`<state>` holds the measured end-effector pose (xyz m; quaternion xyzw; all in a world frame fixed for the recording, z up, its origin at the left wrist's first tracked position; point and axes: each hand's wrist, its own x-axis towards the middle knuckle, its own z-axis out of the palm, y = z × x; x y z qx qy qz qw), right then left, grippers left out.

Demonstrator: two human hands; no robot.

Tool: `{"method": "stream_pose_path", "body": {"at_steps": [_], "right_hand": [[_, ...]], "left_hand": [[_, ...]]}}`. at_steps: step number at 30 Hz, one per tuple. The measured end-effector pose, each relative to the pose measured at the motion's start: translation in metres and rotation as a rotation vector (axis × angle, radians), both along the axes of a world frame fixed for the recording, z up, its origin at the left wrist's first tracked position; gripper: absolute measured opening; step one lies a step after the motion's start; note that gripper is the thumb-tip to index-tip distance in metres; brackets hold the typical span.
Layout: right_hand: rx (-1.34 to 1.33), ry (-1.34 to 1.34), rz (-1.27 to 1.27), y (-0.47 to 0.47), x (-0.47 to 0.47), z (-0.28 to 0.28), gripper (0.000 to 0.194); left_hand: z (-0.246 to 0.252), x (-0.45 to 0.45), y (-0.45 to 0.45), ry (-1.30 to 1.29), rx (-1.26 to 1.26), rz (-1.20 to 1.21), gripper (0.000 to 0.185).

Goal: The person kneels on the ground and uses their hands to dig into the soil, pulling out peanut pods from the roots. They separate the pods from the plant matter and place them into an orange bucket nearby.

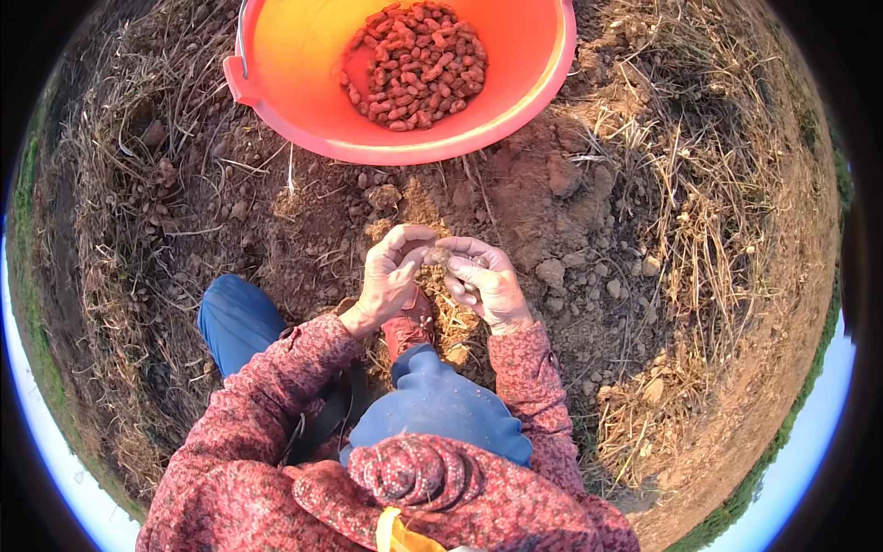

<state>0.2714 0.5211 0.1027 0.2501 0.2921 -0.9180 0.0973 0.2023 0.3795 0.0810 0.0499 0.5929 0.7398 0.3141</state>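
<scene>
My left hand [392, 276] and my right hand [483, 279] meet over the soil in front of my knees. Between the fingertips of both is a small, pale brown, dirt-covered lump, perhaps a peanut pod [437, 256]. The curled fingers of my right hand also close around other small pale pieces, partly hidden, which look like peanut pods. Beyond my hands stands an orange-red plastic bucket [331, 141], tilted in view, with many unshelled peanuts [421, 69] at its bottom.
Dry plant stalks [710, 228] lie to the right, and more dried vines [124, 228] to the left. Clods [552, 272] dot the reddish soil. A red-brown shoe [408, 331] is beneath my hands, and my blue-clad knee [238, 321] is at the left.
</scene>
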Motion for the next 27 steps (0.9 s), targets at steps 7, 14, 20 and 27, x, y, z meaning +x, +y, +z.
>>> {"method": "stream_pose_path", "body": {"at_steps": [7,14,20,27], "right_hand": [[0.136,-0.085,0.011,-0.016,-0.002,-0.014,0.016],[0.115,-0.203,-0.095,-0.021,-0.006,-0.012,0.02],[0.186,-0.123,-0.219,-0.034,-0.004,-0.017,0.015],[0.43,-0.095,-0.281,-0.047,-0.003,-0.017,0.016]], "left_hand": [[-0.003,-0.015,-0.011,0.204,0.023,-0.232,0.022],[0.003,-0.017,-0.012,0.503,-0.142,-0.288,0.021],[0.004,-0.015,-0.01,0.559,-0.22,-0.192,0.016],[0.003,-0.005,-0.007,-0.054,-0.103,-0.072,0.014]]}}
